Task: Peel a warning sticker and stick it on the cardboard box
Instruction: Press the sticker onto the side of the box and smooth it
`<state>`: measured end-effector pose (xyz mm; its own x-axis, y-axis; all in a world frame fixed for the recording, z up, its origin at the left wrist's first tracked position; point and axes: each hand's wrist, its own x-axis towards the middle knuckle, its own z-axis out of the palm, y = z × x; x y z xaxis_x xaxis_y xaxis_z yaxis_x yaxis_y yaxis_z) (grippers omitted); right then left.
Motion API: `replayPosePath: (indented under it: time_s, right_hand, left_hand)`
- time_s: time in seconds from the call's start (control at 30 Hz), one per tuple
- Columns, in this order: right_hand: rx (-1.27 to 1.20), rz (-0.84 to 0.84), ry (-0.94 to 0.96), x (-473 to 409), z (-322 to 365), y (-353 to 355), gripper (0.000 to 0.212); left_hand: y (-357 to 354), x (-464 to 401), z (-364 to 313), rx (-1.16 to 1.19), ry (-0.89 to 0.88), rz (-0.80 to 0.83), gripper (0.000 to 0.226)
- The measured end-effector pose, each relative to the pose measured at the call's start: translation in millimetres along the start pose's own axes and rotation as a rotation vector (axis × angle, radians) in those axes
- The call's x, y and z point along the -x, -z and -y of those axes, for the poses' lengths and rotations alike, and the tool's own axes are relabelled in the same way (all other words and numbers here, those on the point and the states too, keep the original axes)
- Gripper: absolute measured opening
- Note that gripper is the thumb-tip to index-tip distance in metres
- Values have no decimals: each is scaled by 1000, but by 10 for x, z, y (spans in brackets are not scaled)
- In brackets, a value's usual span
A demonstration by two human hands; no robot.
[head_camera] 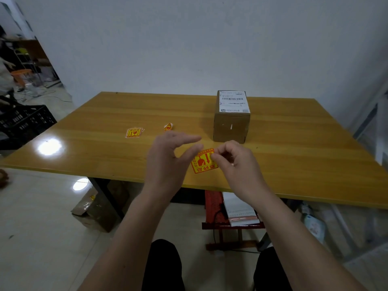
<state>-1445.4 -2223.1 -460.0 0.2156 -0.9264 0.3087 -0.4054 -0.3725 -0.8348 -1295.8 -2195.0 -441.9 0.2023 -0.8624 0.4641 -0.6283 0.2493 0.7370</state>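
Note:
A yellow-and-red warning sticker (204,162) hangs above the wooden table (105,148), between my two hands. My right hand (237,162) pinches its upper right corner with thumb and forefinger. My left hand (168,158) hovers just left of the sticker with fingers spread and curved, its thumb close to the sticker's upper left edge. The brown cardboard box (231,127) stands upright behind my hands, a white shipping label (233,101) on its top. A small stack of the same stickers (134,132) lies to the left on the table.
A curled peeled backing scrap (168,127) lies between the sticker stack and the box. A black crate (23,122) stands off the table's left edge. A red stool with papers (231,213) sits under the table, by my knees.

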Motion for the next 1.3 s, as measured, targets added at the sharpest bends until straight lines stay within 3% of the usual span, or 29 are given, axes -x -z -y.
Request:
replayPosePath:
  time_s: [0.07, 0.13, 0.43, 0.7, 0.87, 0.97, 1.07, 1.13, 1.3]
  right_hand:
    - [124, -10, 87, 15, -8, -25, 16]
    - [214, -15, 152, 32, -19, -37, 11]
    - [461, -37, 233, 89, -59, 2, 9]
    - [173, -93, 14, 97, -36, 8, 23]
    - [92, -217, 26, 121, -51, -24, 24]
    - [23, -392, 84, 123, -30, 13, 25]
    - [-57, -469, 66, 121, -35, 75, 19]
    - [-94, -481, 32, 126, -56, 72, 12]
    - [-199, -434, -83, 132, -71, -13, 6]
  left_hand:
    - [-36, -36, -10, -303, -78, 21, 22]
    - [-63, -28, -54, -406, -86, 28, 16]
    - [-133, 72, -30, -369, -110, 44, 4]
    - [-262, 163, 67, -333, -107, -43, 3]
    - [-336, 196, 114, -283, -87, -122, 5]
    - [-352, 214, 111, 54, 119, -138, 5]
    - [-321, 225, 64, 897, 602, -3, 9]
    - [-354, 247, 78, 1257, 753, 102, 21]
    - [-539, 312, 50, 1579, 868, 91, 24]
